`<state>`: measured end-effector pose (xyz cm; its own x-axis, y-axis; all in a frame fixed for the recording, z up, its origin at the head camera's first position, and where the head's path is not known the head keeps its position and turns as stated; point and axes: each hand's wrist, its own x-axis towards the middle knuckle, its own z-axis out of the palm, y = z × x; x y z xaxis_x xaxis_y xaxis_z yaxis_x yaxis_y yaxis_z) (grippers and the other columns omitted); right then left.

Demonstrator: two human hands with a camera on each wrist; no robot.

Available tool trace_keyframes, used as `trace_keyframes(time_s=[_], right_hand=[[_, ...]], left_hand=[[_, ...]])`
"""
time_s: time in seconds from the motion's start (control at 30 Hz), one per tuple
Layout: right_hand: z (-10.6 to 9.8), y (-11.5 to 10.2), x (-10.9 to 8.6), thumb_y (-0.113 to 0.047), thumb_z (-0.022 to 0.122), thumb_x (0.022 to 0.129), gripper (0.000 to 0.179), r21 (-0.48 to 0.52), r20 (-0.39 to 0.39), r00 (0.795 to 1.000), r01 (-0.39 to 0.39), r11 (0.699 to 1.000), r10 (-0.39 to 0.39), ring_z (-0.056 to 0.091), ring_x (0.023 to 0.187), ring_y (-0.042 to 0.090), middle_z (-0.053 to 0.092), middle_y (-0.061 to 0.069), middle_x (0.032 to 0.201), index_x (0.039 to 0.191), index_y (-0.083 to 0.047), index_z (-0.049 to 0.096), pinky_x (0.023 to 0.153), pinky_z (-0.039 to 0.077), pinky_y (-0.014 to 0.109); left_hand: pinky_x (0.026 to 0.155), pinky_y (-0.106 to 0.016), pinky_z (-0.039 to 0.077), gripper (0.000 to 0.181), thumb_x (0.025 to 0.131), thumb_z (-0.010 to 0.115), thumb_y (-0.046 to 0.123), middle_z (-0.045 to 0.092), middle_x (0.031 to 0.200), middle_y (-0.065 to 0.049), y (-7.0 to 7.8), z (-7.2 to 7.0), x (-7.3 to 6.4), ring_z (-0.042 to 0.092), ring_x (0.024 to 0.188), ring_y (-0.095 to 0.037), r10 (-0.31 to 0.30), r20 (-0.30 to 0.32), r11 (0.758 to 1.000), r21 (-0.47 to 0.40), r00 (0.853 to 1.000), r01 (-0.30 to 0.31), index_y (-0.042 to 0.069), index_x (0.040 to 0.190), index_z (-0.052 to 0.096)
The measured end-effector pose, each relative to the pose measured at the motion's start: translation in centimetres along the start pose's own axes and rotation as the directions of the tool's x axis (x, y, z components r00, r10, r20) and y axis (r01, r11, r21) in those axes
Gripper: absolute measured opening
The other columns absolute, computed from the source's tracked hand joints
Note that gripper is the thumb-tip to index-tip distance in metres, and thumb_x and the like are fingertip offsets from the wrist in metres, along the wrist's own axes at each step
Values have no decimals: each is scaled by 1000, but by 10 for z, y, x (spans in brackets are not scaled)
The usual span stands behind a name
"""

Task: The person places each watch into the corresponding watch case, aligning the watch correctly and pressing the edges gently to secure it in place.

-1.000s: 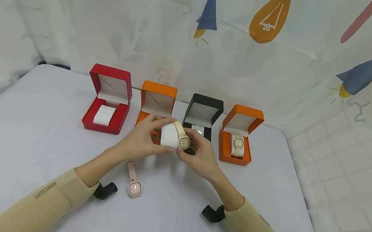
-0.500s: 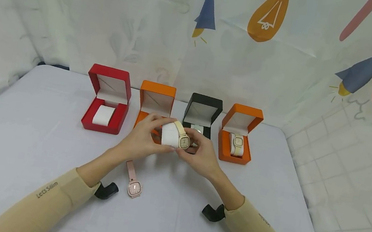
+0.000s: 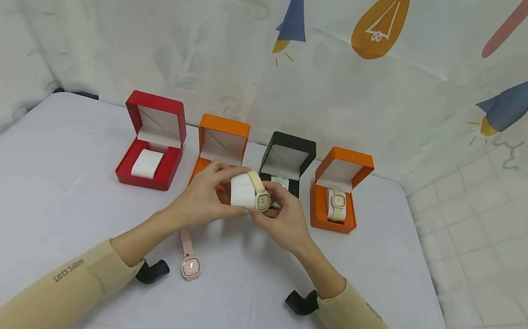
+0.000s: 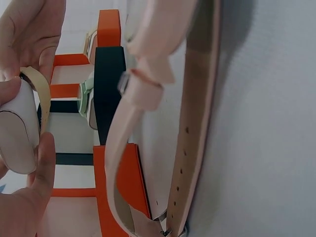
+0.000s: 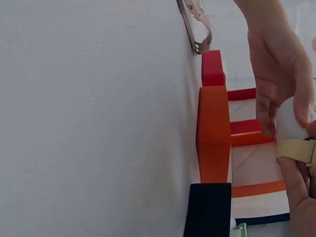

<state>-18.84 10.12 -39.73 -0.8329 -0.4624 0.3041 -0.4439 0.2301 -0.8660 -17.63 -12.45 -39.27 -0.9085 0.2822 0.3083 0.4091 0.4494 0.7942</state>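
Note:
My left hand (image 3: 202,194) holds a white watch cushion (image 3: 242,191), thumb below and fingers on top. A cream watch (image 3: 262,202) with a square face is wrapped round the cushion's right end. My right hand (image 3: 287,220) pinches the watch at that end. In the left wrist view the pale strap (image 4: 43,96) bows out around the cushion; the right wrist view shows the strap (image 5: 295,150) beside the fingers. Both hands are raised before an open orange box (image 3: 223,141), whose lower part they partly hide. A pink watch (image 3: 190,267) lies on the table below the left hand.
At the back left stands an open red box (image 3: 171,165) with a white cushion. A black box (image 3: 292,144) with a pale green watch is partly behind the right hand. Farther right, another orange box (image 3: 316,215) holds a cream watch. A patterned curtain (image 3: 161,30) hangs behind.
The cushion and watch have shifted very slightly to the right and turned a little in the hands. Both hands keep their hold, and the boxes stay put.

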Motion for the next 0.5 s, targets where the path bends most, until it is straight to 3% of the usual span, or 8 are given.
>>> trace_keyframes(time_s=[0.3,0.5], right_hand=[[3,-1,0,0,74,84,50,-26,-26,1000,-17,1000,17,62,92,21,64,10,106,132,3,59,79,61,32],[5,-4,-1,-3,72,83,50,-63,-46,998,-43,997,40,60,90,21,63,9,102,131,1,60,77,61,34]], left_hand=[[75,-30,60,75,76,94,22,51,120,-6,-2,4,0,62,92,-20,18,-25,1000,-11,1000,-18,14,143,60],[76,-31,60,77,77,93,25,50,122,-9,-2,5,-1,61,95,-22,2,0,1000,2,1000,-2,13,145,58]])
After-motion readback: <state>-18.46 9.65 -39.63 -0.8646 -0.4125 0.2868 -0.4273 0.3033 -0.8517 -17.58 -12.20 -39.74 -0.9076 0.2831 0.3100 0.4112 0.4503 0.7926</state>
